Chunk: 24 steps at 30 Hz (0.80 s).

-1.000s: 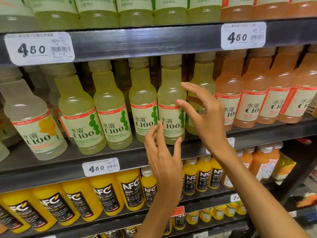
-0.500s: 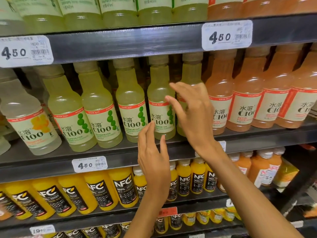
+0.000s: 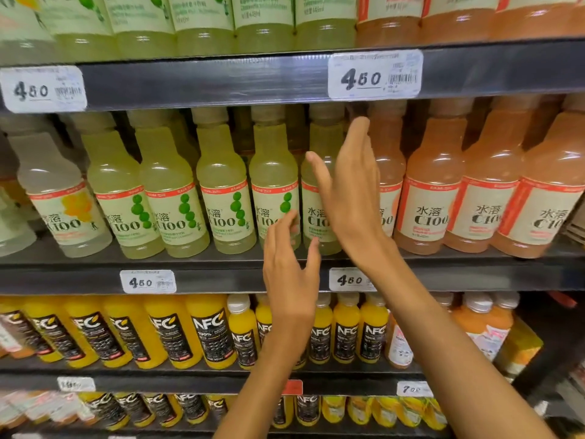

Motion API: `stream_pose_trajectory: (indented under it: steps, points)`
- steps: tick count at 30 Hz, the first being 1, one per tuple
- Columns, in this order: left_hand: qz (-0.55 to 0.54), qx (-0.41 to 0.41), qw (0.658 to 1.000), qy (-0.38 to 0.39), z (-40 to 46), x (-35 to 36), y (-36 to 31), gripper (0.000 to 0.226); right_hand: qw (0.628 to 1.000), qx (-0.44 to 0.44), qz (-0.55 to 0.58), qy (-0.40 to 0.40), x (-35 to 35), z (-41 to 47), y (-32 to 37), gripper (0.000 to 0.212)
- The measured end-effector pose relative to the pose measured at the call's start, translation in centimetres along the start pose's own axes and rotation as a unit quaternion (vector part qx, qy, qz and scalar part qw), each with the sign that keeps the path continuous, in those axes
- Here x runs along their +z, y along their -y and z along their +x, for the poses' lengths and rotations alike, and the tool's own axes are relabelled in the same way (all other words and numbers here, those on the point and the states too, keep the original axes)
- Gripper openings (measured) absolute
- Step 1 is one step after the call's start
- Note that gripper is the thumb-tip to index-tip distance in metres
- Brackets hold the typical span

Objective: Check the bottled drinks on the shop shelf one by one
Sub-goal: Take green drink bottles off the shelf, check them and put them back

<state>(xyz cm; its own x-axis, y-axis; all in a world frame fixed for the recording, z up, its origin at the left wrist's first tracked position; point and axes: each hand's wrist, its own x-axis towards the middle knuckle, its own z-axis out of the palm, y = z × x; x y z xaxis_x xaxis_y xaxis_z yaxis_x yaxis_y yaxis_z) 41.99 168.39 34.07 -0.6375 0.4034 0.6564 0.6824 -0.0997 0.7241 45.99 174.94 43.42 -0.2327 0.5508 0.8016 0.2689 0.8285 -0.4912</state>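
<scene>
- The left hand (image 3: 289,274) is raised with fingers loosely spread and slightly curled, holding nothing; its fingertips (image 3: 286,221) lie over the label of a pale green bottle (image 3: 274,182), though whether they touch it cannot be told.
- The right hand (image 3: 354,191) stands above and just right of the left, palm flat and edge-on, fingers straight and together, thumb spread out; it grips nothing and covers part of the next green bottle (image 3: 319,172) and the first orange-pink bottle (image 3: 391,160).
- The two hands are apart, the right arm crossing in front of a price tag (image 3: 349,279) on the dark shelf edge (image 3: 221,277).
- The bottles are smooth clear plastic with rounded shoulders, narrow necks and cream labels banded in red, standing upright in a row just behind the hands.
- Left of the hands stand more green bottles (image 3: 167,185); to the right, orange-pink bottles (image 3: 489,182).
- Below the hands, yellow juice bottles (image 3: 209,331) with black labels fill the lower shelf.
- Above the hands, a second price tag (image 3: 375,76) sits on the upper shelf rail (image 3: 205,80).
</scene>
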Motion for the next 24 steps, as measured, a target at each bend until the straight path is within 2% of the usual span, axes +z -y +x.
stream_pose_trajectory:
  steps: [7, 12, 16, 18, 21, 24]
  points:
    - [-0.072, -0.011, 0.997, 0.026, 0.3, 0.0, 0.6, 0.048, 0.996, -0.006, 0.042, -0.077, -0.7, -0.6, 0.2, 0.05]
    - [-0.089, 0.009, 0.995, 0.045, 0.3, -0.3, 0.8, 0.044, 0.98, 0.029, 0.192, -0.033, -1.3, -1.4, 0.7, 0.054]
    - [-0.119, -0.002, 0.989, 0.087, -0.2, -1.7, 0.7, 0.05, 0.957, 0.043, 0.284, -0.032, -2.2, -2.3, 1.0, 0.051]
    - [-0.17, -0.034, 0.973, 0.15, -0.6, -2.9, 0.2, 0.059, 0.923, 0.092, 0.374, -0.001, -3.2, -2.5, 0.9, 0.052]
    - [-0.298, -0.11, 0.913, 0.255, -1.5, -4.5, -0.7, 0.058, 0.851, 0.168, 0.493, 0.064, -4.5, -2.6, 1.0, 0.05]
    - [-0.336, -0.156, 0.886, 0.279, -2.7, -5.8, -1.6, 0.048, 0.832, 0.195, 0.504, 0.126, -5.1, -2.3, 0.7, 0.044]
